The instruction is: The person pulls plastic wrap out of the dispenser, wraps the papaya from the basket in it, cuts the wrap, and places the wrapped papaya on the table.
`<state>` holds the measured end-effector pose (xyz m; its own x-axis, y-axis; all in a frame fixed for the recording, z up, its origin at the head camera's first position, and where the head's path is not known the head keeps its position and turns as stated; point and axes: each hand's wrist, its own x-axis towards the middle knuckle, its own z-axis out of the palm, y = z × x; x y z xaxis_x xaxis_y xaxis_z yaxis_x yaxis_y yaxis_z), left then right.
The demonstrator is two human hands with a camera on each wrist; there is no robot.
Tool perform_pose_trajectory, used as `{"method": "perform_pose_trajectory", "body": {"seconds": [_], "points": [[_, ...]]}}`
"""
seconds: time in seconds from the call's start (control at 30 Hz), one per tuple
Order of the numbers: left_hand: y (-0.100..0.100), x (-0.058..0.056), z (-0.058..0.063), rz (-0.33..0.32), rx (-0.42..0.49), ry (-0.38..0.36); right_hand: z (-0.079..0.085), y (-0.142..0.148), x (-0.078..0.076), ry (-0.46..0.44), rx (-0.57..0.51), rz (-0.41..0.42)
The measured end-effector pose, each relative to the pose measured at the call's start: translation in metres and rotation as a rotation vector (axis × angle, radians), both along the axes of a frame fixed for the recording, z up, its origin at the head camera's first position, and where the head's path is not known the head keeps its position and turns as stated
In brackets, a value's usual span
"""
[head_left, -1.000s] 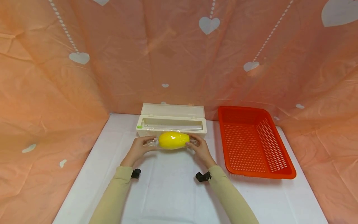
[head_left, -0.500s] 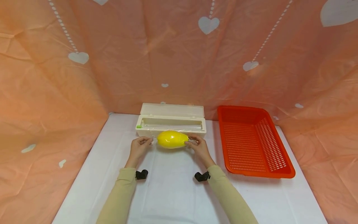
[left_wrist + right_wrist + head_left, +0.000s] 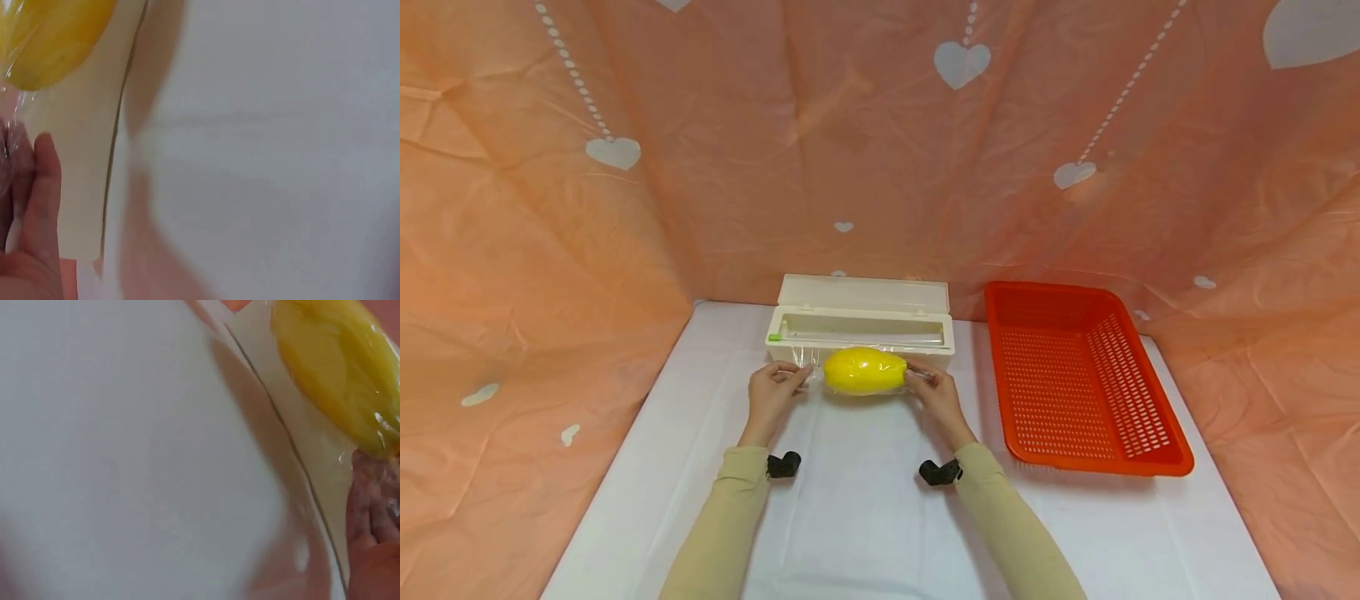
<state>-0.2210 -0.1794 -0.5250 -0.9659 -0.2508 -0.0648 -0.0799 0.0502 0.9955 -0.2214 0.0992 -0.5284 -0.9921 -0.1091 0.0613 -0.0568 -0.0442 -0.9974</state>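
Note:
A glossy yellow fruit, shaped like a papaya (image 3: 863,371), lies sideways in clear cling film (image 3: 814,372), held up between both hands in front of a cream box. My left hand (image 3: 772,398) pinches the gathered film beyond the fruit's rounded left end. At the narrower right end, my right hand (image 3: 936,400) pinches the film, its thumb right by the tip. The left wrist view has the fruit (image 3: 59,44) above the fingers (image 3: 44,187), with film trailing down into them. Crinkled film covers the fingers (image 3: 369,506) in the right wrist view, just below the fruit (image 3: 337,369).
Behind the fruit stands the long cream cling film box (image 3: 782,350), its lid (image 3: 863,293) raised, a clear roll inside and a green tab at the left. An orange-red plastic basket (image 3: 1011,400) is at the right. A white cloth (image 3: 850,517) covers the table.
My left fingers, spread around the film end a second ago, have come together into a pinch farther from the fruit. The fruit has risen slightly. My right hand stays nearly in place.

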Motion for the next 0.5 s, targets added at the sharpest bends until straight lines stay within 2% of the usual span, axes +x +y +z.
{"method": "perform_pose_trajectory", "body": {"seconds": [0.13,0.23,0.37,0.43,0.5], "points": [[0.002,0.001,0.001,0.091,0.054,-0.028,0.005,-0.003,0.0,0.013,0.005,-0.005],[0.0,0.002,0.002,0.092,0.1,-0.089,0.008,-0.004,0.0,0.022,0.016,0.021],[-0.002,0.001,0.004,-0.052,0.247,-0.216,0.014,-0.006,0.003,0.021,0.067,-0.019],[-0.003,0.0,0.006,-0.132,0.297,-0.255,0.019,-0.01,0.005,0.02,0.101,-0.085],[-0.002,-0.001,0.007,-0.183,0.341,-0.257,0.024,-0.014,0.007,0.017,0.12,-0.162]]}}
